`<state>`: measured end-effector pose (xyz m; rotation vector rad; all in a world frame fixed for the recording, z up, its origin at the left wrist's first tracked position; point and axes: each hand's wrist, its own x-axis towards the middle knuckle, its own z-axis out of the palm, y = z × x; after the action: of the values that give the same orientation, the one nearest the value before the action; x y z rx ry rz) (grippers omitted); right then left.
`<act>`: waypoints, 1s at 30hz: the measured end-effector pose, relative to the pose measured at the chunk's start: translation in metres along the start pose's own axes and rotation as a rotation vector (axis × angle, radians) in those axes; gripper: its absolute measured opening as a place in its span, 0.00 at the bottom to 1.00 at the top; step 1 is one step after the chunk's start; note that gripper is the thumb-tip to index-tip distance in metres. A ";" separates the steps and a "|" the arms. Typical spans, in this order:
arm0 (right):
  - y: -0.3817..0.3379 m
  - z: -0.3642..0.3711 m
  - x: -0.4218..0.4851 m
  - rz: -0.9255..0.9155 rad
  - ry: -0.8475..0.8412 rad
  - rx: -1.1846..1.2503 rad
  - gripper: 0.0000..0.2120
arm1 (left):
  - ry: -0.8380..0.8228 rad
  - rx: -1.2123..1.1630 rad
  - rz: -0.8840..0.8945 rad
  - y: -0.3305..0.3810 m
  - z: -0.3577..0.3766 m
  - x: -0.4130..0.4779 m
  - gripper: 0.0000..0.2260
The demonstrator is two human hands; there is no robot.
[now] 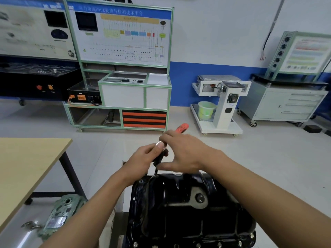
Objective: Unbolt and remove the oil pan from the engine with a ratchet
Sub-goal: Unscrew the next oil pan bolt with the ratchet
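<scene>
Evidently early: oil pan (179, 212) still seated, flange bolts (219, 244) in; left hand (143, 160) pinches the ratchet (182, 127) head, right hand (186, 154) has its grip round the handle.

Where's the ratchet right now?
In the middle of the head view, the left hand and right hand hold the ratchet just above the far edge of the black oil pan.

I am showing two bare hands, my left hand (143, 158) and my right hand (184, 154), uncovered over the knuckles, the fingers and the wrists. My left forearm (96, 199) and my right forearm (259, 187) are showing bare too, right down to the bottom edge of the view. Whatever I am wearing above them is lying out of sight.
</scene>
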<state>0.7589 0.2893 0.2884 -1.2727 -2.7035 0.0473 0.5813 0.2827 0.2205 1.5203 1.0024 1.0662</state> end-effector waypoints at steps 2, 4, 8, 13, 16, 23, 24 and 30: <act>-0.006 0.008 0.000 -0.026 0.063 0.140 0.24 | -0.020 -0.003 -0.037 -0.001 -0.005 -0.003 0.29; -0.009 0.013 0.004 -0.020 0.119 0.169 0.21 | -0.044 -0.058 -0.096 -0.004 -0.011 -0.007 0.27; -0.010 0.010 0.007 0.056 0.131 0.190 0.22 | 0.139 0.133 -0.183 -0.022 -0.024 -0.003 0.21; -0.009 0.001 0.008 0.142 0.044 0.360 0.17 | -0.189 0.724 -0.212 -0.056 -0.041 0.005 0.13; -0.006 -0.005 0.010 0.156 -0.035 0.448 0.12 | -0.331 0.834 -0.210 -0.064 -0.042 0.016 0.14; -0.001 -0.011 0.005 0.054 -0.189 0.457 0.03 | -0.476 1.009 -0.166 -0.078 -0.041 0.042 0.12; 0.001 -0.013 0.004 0.046 -0.194 0.448 0.04 | -0.487 1.021 -0.164 -0.079 -0.040 0.045 0.15; 0.013 -0.023 -0.003 0.069 -0.163 0.539 0.05 | -0.541 1.096 -0.148 -0.078 -0.034 0.056 0.08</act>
<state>0.7743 0.2940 0.3095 -1.2222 -2.5035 0.8566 0.5571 0.3583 0.1568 2.3506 1.3357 -0.1301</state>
